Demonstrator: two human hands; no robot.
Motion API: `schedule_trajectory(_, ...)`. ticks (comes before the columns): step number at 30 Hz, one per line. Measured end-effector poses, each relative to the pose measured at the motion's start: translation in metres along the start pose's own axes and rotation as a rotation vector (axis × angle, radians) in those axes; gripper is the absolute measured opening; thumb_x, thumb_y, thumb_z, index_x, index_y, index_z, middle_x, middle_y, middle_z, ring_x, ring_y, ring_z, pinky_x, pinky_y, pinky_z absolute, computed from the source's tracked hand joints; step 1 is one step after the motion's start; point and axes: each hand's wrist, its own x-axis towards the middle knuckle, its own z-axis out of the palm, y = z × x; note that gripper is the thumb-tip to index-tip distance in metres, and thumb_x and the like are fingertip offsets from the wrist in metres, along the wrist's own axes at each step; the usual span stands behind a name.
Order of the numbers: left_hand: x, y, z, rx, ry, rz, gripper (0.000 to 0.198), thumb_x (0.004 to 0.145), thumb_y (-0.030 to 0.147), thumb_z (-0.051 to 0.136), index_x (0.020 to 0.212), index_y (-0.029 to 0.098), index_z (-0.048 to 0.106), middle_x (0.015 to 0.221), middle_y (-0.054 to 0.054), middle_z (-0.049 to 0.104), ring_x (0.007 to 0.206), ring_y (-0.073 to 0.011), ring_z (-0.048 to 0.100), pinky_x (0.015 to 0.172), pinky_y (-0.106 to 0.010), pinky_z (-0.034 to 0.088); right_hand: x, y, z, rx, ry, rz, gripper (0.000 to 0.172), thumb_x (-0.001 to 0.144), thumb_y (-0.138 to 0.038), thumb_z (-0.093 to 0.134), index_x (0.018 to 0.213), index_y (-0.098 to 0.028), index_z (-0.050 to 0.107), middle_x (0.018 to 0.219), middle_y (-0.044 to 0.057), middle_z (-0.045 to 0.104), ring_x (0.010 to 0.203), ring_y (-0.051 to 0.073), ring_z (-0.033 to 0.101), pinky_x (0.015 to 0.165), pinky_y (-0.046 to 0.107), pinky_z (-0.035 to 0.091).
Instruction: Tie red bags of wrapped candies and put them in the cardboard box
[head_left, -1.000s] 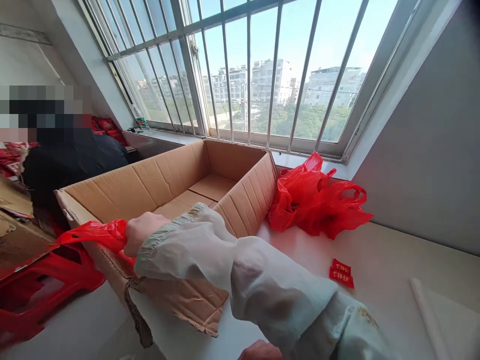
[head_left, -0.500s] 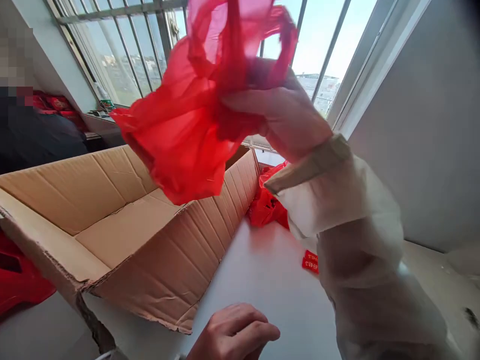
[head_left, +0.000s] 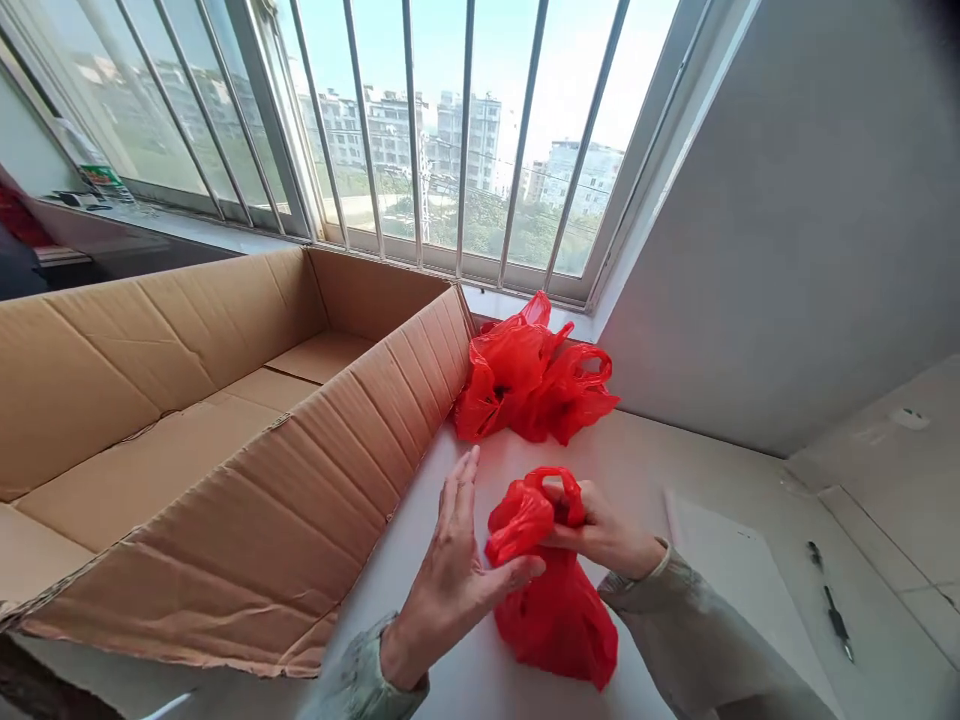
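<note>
Workroom, white table [head_left: 645, 460], cardboard box [head_left: 315, 510], red bags [head_left: 559, 620]

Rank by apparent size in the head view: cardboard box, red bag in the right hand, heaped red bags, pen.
1. Cardboard box
2. Held red bag and heaped red bags: too alike to rank; the held one looks nearer
3. Pen
</note>
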Motion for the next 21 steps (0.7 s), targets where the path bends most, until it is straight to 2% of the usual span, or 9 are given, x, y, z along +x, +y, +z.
schedule_trajectory(3, 0.008, 0.011, 0.015, -0.092, -0.106, 0.095, 0.061, 0.086, 0.049, 0.057, 0.139, 0.024, 0.04, 0.148, -0.013, 0.037, 0.143, -0.0297, 0.024, 0.114, -0.051, 0.027, -0.015, 0.0, 0.007, 0.151, 0.016, 0.047, 0.03, 0.081, -0.046, 0.066, 0.086, -0.017, 0.06, 0.081, -0.001, 0.057, 0.072, 0.012, 0.05, 0.066, 0.024, 0.043)
schedule_trajectory(5, 0.014, 0.022, 0.014, -0.178, -0.186, 0.152, 0.035, 0.095, 0.045, 0.043, 0.117, 0.025, 0.06, 0.137, -0.011, 0.051, 0.138, -0.0279, 0.034, 0.114, -0.048, 0.027, -0.023, -0.011, -0.002, 0.125, 0.045, 0.08, 0.03, 0.079, -0.046, 0.068, 0.083, -0.017, 0.062, 0.078, -0.001, 0.055, 0.069, 0.011, 0.049, 0.064, 0.024, 0.042)
schedule_trajectory(6, 0.017, 0.028, 0.01, -0.243, -0.217, 0.171, 0.035, 0.097, 0.043, 0.037, 0.103, 0.024, 0.066, 0.128, -0.01, 0.058, 0.133, -0.0277, 0.041, 0.112, -0.048, 0.029, -0.026, -0.018, -0.011, 0.086, 0.075, 0.094, 0.029, 0.081, -0.046, 0.067, 0.08, -0.017, 0.063, 0.078, -0.001, 0.055, 0.068, 0.011, 0.048, 0.063, 0.023, 0.042)
schedule_trajectory(9, 0.031, 0.046, -0.006, -0.58, -0.166, 0.163, 0.045, 0.099, 0.043, 0.03, 0.076, 0.019, 0.061, 0.096, -0.009, 0.068, 0.108, -0.0259, 0.06, 0.102, -0.045, 0.04, -0.04, -0.043, -0.045, -0.003, 0.326, 0.084, 0.031, 0.086, -0.043, 0.061, 0.071, -0.017, 0.065, 0.081, 0.002, 0.055, 0.069, 0.011, 0.049, 0.062, 0.024, 0.041)
schedule_trajectory(12, 0.043, 0.061, -0.02, -0.767, -0.081, 0.095, 0.039, 0.098, 0.043, 0.035, 0.07, 0.02, 0.048, 0.062, 0.0, 0.055, 0.067, -0.0161, 0.059, 0.081, -0.037, 0.051, -0.053, -0.062, -0.07, 0.046, 0.491, 0.081, 0.022, 0.082, -0.038, 0.067, 0.071, -0.019, 0.066, 0.072, 0.0, 0.053, 0.064, 0.01, 0.046, 0.056, 0.022, 0.038)
schedule_trajectory(14, 0.047, 0.066, -0.025, -0.654, -0.099, -0.012, 0.034, 0.097, 0.043, 0.04, 0.072, 0.02, 0.044, 0.055, 0.006, 0.042, 0.051, -0.0099, 0.046, 0.066, -0.028, 0.051, -0.06, -0.067, -0.073, 0.103, 0.463, 0.15, 0.014, 0.08, -0.032, 0.07, 0.074, -0.02, 0.065, 0.065, -0.003, 0.05, 0.056, 0.008, 0.039, 0.048, 0.021, 0.033)
schedule_trajectory(16, 0.047, 0.066, -0.025, -0.405, -0.16, -0.092, 0.03, 0.094, 0.042, 0.047, 0.074, 0.02, 0.044, 0.059, 0.007, 0.039, 0.049, -0.0079, 0.039, 0.055, -0.021, 0.045, -0.064, -0.067, -0.069, 0.152, 0.408, 0.25, 0.009, 0.079, -0.026, 0.07, 0.079, -0.021, 0.062, 0.063, -0.005, 0.048, 0.05, 0.006, 0.035, 0.043, 0.019, 0.029)
schedule_trajectory(19, 0.044, 0.064, -0.02, -0.132, -0.285, -0.046, 0.023, 0.087, 0.042, 0.057, 0.088, 0.02, 0.049, 0.068, 0.005, 0.045, 0.056, -0.009, 0.047, 0.05, -0.019, 0.042, -0.067, -0.073, -0.056, 0.178, 0.323, 0.309, 0.013, 0.079, -0.02, 0.068, 0.083, -0.022, 0.056, 0.068, -0.006, 0.05, 0.053, 0.006, 0.042, 0.045, 0.018, 0.034)
schedule_trajectory(21, 0.041, 0.065, -0.016, -0.074, -0.363, 0.049, 0.041, 0.08, 0.042, 0.067, 0.11, 0.022, 0.047, 0.08, 0.003, 0.054, 0.068, -0.0116, 0.057, 0.059, -0.021, 0.049, -0.066, -0.083, -0.049, 0.138, 0.237, 0.273, 0.014, 0.078, -0.015, 0.067, 0.082, -0.021, 0.056, 0.072, -0.006, 0.053, 0.059, 0.006, 0.047, 0.05, 0.018, 0.04)
